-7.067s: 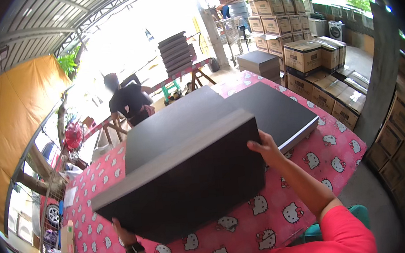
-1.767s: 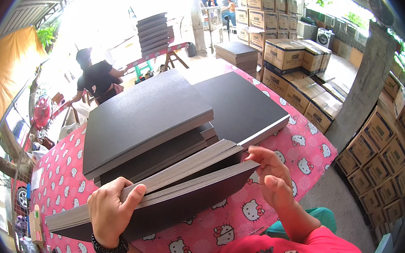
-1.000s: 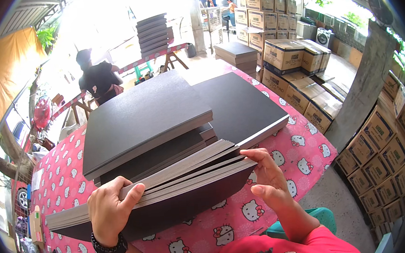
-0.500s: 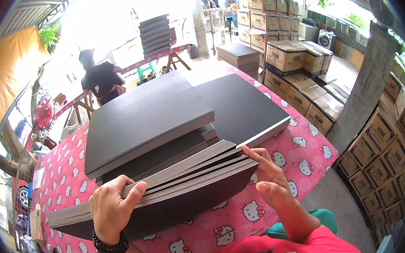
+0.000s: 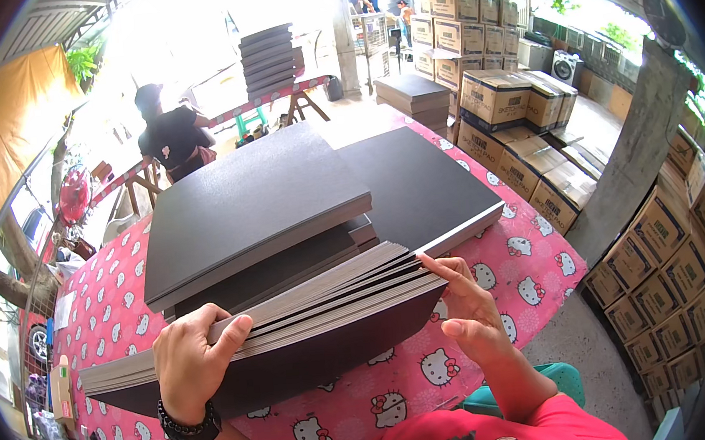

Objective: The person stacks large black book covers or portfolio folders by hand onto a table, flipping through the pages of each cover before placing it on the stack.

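A thick stack of large black-covered pads [image 5: 322, 357] stands tilted on its long edge on the table in front of me, its pale layered edges facing up and slightly fanned at the right. My left hand [image 5: 192, 355] is closed over the upper edge, thumb on top of the layers; its other fingers are partly hidden. At the right end my right hand [image 5: 469, 306] lays its index fingertip against the corner of the layers, with its thumb held apart. Behind lie more black pads [image 5: 250, 204] in a pile, beside another black pad [image 5: 416, 181].
The table has a pink patterned cloth [image 5: 530, 288]. Brown cartons [image 5: 497, 98] are stacked along the right, past a concrete post [image 5: 631, 145]. A person [image 5: 173, 131] stands beyond the table at left. A further pile of black pads [image 5: 268, 64] sits on a far table.
The layers at the right end are fanned slightly differently, with more dark gaps showing. Both hands keep nearly the same places, and the view has shifted a little.
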Available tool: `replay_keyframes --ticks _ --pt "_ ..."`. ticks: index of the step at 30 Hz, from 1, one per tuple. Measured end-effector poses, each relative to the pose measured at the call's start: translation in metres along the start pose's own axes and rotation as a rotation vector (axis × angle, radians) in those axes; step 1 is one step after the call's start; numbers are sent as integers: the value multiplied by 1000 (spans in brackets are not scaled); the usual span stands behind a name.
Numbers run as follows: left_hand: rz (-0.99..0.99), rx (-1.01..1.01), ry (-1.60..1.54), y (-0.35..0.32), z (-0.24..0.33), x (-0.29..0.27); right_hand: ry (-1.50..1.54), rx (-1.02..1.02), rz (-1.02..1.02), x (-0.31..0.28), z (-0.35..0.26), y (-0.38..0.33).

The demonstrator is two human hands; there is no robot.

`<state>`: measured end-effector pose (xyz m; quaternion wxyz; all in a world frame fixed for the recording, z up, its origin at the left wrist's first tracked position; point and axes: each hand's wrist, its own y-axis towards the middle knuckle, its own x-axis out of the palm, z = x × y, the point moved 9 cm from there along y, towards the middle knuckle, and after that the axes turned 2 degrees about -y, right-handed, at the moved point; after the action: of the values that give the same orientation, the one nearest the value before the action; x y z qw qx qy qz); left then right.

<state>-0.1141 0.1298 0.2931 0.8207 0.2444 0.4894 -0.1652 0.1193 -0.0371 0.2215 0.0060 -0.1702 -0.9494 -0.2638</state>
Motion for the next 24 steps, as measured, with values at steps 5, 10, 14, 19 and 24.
replay_keyframes --ticks 5,10,14,19,24 --pt "9 3 -8 1 1 0 20 -10 -1 0 0 -1" --pt "20 -3 -7 2 0 -1 7 -20 -19 2 -1 2" --pt "12 -20 -14 4 -2 0 25 -30 15 5 -6 4" --pt "-2 -42 -9 4 -3 0 -381 -99 78 4 -18 1" --pt "-5 -15 -29 4 -1 0 33 -118 79 1 0 2"
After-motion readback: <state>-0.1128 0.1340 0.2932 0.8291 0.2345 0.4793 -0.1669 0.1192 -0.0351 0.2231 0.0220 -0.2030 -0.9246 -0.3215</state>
